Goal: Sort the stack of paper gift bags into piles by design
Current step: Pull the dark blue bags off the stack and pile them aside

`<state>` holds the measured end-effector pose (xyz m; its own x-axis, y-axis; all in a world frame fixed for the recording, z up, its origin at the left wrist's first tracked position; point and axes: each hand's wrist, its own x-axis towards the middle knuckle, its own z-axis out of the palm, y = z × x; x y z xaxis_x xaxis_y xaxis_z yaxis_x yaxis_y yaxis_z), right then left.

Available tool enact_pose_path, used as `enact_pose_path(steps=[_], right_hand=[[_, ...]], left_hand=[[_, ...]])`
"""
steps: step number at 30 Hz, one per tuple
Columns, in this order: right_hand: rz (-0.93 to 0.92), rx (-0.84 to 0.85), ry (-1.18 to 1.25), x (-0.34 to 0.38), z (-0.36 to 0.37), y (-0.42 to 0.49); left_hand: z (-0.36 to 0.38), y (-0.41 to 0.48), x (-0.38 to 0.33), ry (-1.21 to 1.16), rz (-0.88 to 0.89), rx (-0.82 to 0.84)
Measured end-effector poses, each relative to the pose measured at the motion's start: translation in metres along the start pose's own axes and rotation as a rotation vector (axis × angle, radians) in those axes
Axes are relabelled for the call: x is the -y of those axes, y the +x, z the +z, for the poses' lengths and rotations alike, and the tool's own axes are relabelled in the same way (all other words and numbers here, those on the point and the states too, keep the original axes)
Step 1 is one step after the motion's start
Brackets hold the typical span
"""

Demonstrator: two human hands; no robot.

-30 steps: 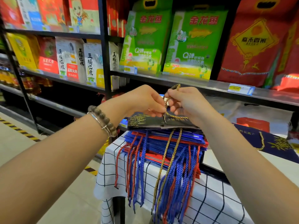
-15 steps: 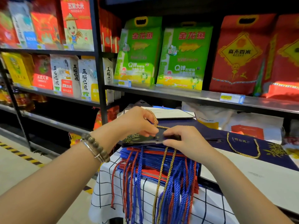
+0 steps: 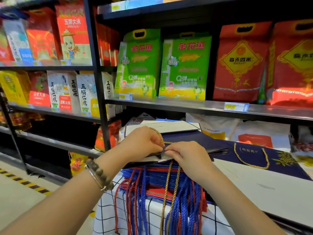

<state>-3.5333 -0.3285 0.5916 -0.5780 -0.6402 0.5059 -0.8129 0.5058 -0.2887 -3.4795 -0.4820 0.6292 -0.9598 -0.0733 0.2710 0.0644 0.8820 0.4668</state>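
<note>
1. A gold cord handle (image 3: 156,132) is pinched by the curled fingers of the left hand (image 3: 144,143).
2. The flat navy gift bag (image 3: 194,141) is laid on the blue-and-red stack (image 3: 157,175), under both hands.
3. Its near edge is pinched by the right hand (image 3: 188,155), beside the left fingertips.

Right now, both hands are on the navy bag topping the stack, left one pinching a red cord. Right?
Not quite: the cord is gold, not red. Head view shows the left hand pinching it over the navy bag on the stack, right hand holding the bag's edge.
</note>
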Motion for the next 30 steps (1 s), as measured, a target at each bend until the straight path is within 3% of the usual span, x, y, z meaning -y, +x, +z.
enact_pose_path(steps=[5,8,12,17,22,26,30], right_hand=[[0.091,-0.233,0.017,0.003,0.018,-0.008],[0.099,-0.394,0.043,0.008,0.031,-0.013],[0.154,-0.3,-0.117,0.019,0.042,-0.012],[0.19,-0.302,-0.206,0.025,0.049,-0.008],[0.063,-0.402,-0.169,0.02,0.052,-0.012],[0.004,-0.451,-0.062,0.007,0.066,-0.02],[0.023,-0.429,-0.042,0.005,0.072,-0.019]], left_hand=[[0.001,-0.015,0.003,0.171,0.087,0.021],[0.009,-0.02,0.008,0.226,0.125,-0.083],[0.018,-0.021,0.013,0.114,0.091,-0.117],[0.023,-0.018,0.015,0.061,0.037,-0.116],[0.025,-0.022,0.021,0.046,-0.031,-0.109],[0.026,-0.028,0.025,-0.131,-0.112,-0.039],[0.035,-0.024,0.021,-0.166,-0.197,-0.185]])
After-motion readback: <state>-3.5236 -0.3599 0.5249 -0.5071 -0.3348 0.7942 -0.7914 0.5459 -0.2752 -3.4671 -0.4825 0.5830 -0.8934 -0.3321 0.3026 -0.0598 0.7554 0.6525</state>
